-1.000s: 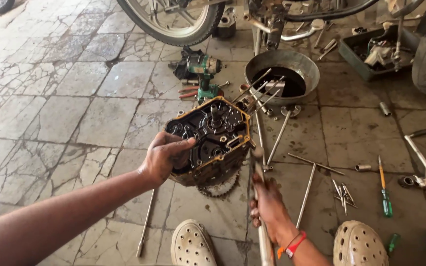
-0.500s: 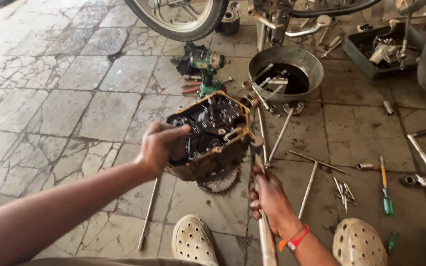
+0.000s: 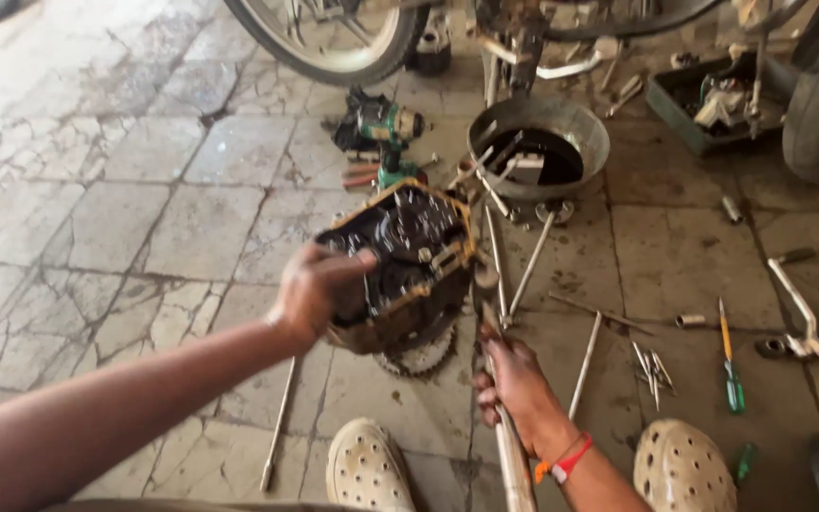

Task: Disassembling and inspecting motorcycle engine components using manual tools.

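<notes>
Greasy engine case (image 3: 408, 265), seemingly tilted upward

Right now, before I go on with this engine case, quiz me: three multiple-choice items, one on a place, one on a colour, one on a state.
1. Where is the oil pan?
A. beyond the engine case
B. beside the shoes
C. left of the wheel

2. What colour is the screwdriver handle?
A. red
B. green
C. blue

3. What does the left hand do?
A. rests on the floor
B. hangs free
C. grips the case

Answers: 1 A, the pan lies farther off, near the wheel. 2 B, green handle. 3 C, fingers wrap its edge.
</notes>
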